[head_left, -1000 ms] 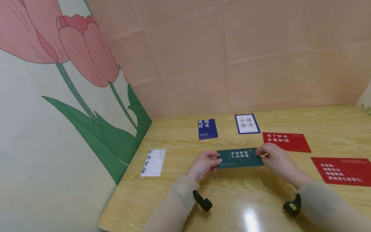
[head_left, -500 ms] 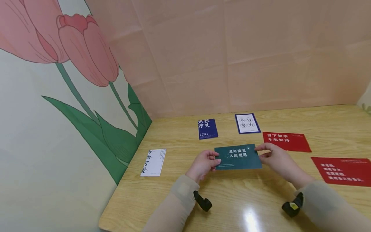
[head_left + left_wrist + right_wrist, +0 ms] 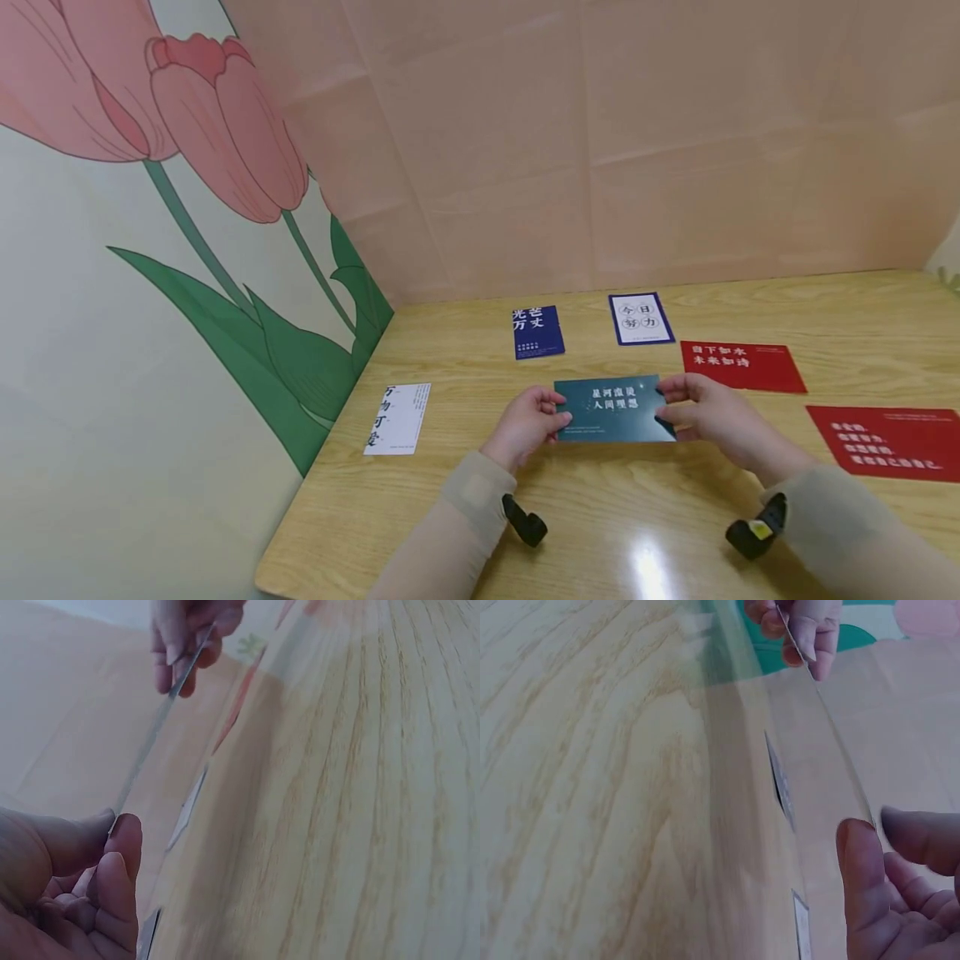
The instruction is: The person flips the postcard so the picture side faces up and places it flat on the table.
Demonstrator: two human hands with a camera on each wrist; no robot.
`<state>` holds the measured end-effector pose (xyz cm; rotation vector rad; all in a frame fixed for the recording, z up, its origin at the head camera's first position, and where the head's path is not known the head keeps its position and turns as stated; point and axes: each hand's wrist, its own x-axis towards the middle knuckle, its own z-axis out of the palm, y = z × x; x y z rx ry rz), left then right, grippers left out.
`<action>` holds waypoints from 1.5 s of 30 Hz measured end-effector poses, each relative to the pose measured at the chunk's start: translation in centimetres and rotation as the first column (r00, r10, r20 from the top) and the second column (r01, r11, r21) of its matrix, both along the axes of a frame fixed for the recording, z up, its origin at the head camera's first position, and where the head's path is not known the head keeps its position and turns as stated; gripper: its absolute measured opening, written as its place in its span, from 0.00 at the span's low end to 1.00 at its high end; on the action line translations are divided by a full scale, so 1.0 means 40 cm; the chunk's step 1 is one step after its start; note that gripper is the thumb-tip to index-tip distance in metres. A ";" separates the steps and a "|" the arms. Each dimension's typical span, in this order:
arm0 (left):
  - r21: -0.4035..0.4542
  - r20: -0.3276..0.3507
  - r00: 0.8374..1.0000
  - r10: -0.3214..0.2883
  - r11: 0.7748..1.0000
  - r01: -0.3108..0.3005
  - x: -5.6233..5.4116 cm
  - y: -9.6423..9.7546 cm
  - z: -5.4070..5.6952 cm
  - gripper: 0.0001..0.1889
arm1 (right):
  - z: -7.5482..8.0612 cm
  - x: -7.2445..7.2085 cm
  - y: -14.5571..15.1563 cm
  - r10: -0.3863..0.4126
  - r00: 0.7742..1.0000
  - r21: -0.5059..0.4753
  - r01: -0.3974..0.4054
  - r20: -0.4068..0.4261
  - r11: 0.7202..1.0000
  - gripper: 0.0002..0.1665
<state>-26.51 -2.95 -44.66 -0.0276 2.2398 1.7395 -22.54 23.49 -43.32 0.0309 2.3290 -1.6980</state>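
Observation:
A dark green card (image 3: 607,421) with white characters is held up over the table, its printed face toward the head camera. At its left edge my left hand (image 3: 523,427) pinches it, thumb in front and fingers behind. My right hand (image 3: 712,417) has the right edge between thumb and fingers. Both wrist views show the card nearly edge-on: as a thin strip (image 3: 150,746) raised off the wood in the left one, and as a thin line (image 3: 838,739) ending between the right thumb and index finger in the other.
On the wooden table (image 3: 592,500) lie a white card (image 3: 397,419) at left, a blue card (image 3: 538,333) and a blue-bordered white card (image 3: 642,319) at the back, and two red cards, one nearer the middle (image 3: 750,375), one farther right (image 3: 888,446). A pink-covered wall (image 3: 600,150) stands behind.
The green card has tilted up to face the head camera more and shifted slightly left. My right thumb has come round to the card's front at the right edge; the left hand barely moved.

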 end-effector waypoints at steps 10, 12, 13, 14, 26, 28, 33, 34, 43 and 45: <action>-0.152 -0.075 0.993 -0.085 0.986 0.073 0.001 -0.006 -0.011 0.11 | -0.003 0.002 -0.004 0.026 1.000 0.140 -0.025 -0.007 0.990 0.47; -0.190 -0.073 0.992 -0.100 0.978 0.084 0.000 -0.007 -0.011 0.13 | -0.005 0.001 -0.005 0.035 0.999 0.160 -0.034 -0.005 0.986 0.51; -0.205 -0.070 0.992 -0.105 0.975 0.088 0.000 -0.008 -0.010 0.15 | -0.006 0.000 -0.006 0.038 0.999 0.169 -0.038 0.001 0.985 0.52; -0.217 -0.068 0.992 -0.107 0.972 0.090 0.000 -0.008 -0.010 0.17 | -0.008 -0.001 -0.006 0.044 0.999 0.177 -0.044 0.005 0.983 0.53; -0.322 -0.102 0.984 -0.146 0.941 0.106 -0.012 -0.007 -0.033 0.31 | -0.033 -0.019 -0.035 0.097 0.994 0.359 -0.075 -0.045 0.931 0.47; -0.359 -0.108 0.982 -0.158 0.927 0.109 -0.014 -0.008 -0.037 0.32 | -0.033 -0.023 -0.041 0.104 0.993 0.401 -0.073 -0.057 0.913 0.48; -0.440 -0.121 0.973 -0.196 0.889 0.124 -0.019 -0.006 -0.042 0.32 | -0.030 -0.027 -0.049 0.119 0.990 0.466 -0.069 -0.078 0.882 0.47; -0.451 -0.122 0.971 -0.204 0.883 0.129 -0.020 -0.005 -0.043 0.32 | -0.029 -0.028 -0.050 0.124 0.989 0.476 -0.069 -0.084 0.877 0.46; -0.628 -0.098 0.953 -0.288 0.761 0.165 -0.027 -0.001 -0.041 0.29 | -0.039 -0.035 -0.048 0.172 0.983 0.571 -0.109 -0.057 0.813 0.43; -0.651 -0.097 0.948 -0.304 0.740 0.171 -0.027 -0.002 -0.041 0.29 | -0.037 -0.034 -0.045 0.180 0.982 0.586 -0.115 -0.055 0.802 0.43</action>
